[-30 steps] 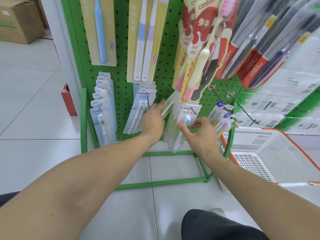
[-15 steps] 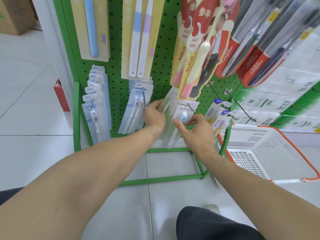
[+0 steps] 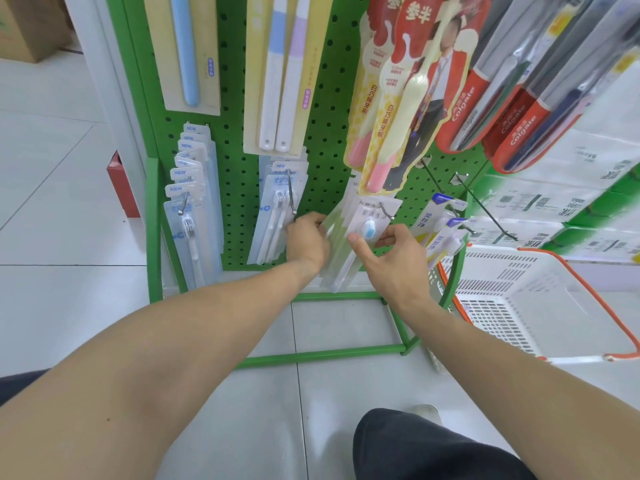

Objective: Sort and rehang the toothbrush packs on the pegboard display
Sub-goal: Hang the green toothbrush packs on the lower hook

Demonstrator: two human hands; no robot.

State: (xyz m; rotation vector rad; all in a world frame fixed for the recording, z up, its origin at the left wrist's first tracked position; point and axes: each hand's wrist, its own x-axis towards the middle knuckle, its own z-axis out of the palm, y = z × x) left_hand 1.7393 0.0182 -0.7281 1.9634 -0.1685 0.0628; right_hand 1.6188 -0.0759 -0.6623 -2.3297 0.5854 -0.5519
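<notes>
- Head view: my left hand (image 3: 308, 237) pinches the clear toothbrush packs (image 3: 349, 244) low on the green pegboard (image 3: 239, 161).
- My right hand (image 3: 394, 261) grips the front pack, beside the white basket (image 3: 540, 306).

"Colgate" on the red packs (image 3: 512, 123); "NEW" on the clear packs (image 3: 188, 161).

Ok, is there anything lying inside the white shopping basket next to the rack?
No, the white shopping basket shows only its bare slotted floor and walls, with no packs inside the part in view.
</notes>
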